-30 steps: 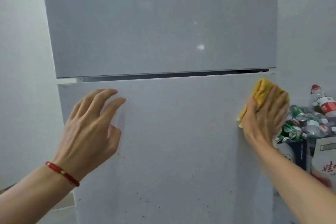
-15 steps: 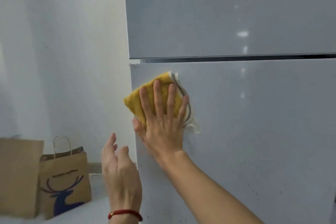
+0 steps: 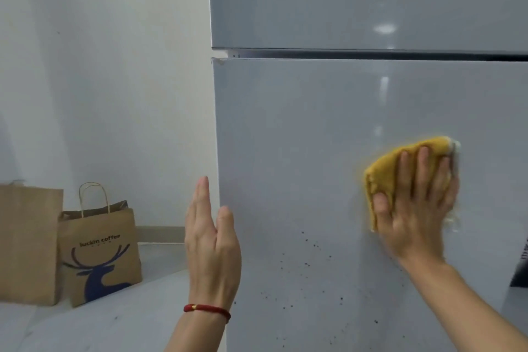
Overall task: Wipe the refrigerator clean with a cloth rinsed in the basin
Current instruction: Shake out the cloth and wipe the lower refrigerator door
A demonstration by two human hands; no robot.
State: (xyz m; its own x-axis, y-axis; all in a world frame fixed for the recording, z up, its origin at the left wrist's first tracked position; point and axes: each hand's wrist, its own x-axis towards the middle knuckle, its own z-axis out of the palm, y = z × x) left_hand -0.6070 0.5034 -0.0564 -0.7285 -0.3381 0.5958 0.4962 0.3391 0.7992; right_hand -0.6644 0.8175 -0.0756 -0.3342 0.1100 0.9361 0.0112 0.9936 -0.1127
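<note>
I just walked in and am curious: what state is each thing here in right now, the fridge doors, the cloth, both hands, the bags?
Upper refrigerator door: closed.
Lower refrigerator door: closed, dark specks low down.
Yellow cloth: folded, pressed flat against the lower door.
Right hand: fingers spread, pressing the cloth.
Left hand: open, holding nothing, beside the door's edge.
Printed paper bag: upright on the floor.
Plain paper bag: upright beside it.

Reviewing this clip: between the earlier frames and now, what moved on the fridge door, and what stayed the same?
The right hand swept the yellow cloth from the lower door's right edge to its left edge, then back rightward and lower. The left hand stayed open, off the cloth. The dark specks low on the door remain unwiped.
</note>
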